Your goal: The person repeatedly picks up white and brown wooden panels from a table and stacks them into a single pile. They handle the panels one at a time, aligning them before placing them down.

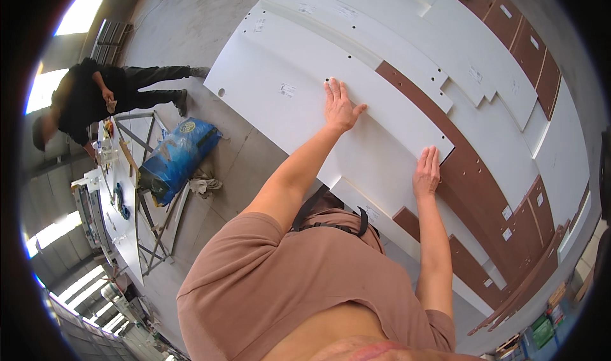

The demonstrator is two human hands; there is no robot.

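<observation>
A white panel (375,144) with small dark holes along its far edge and a paper label lies on top of a spread of boards. My left hand (342,111) rests flat on its middle, fingers stretched toward the far edge and thumb out to the side. Near the panel's right end, my right hand (426,175) lies with straight fingers close together, the tips by the corner. Neither hand is wrapped round anything. Under the panel a long brown board (471,183) shows along the far edge and past the right end.
More white boards (477,62) and brown boards (515,42) lie beyond, overlapping in layers. On the left are a blue sack (181,160) and a metal-framed table (124,202) with small items on it. A person in dark clothes (95,100) stands at that table.
</observation>
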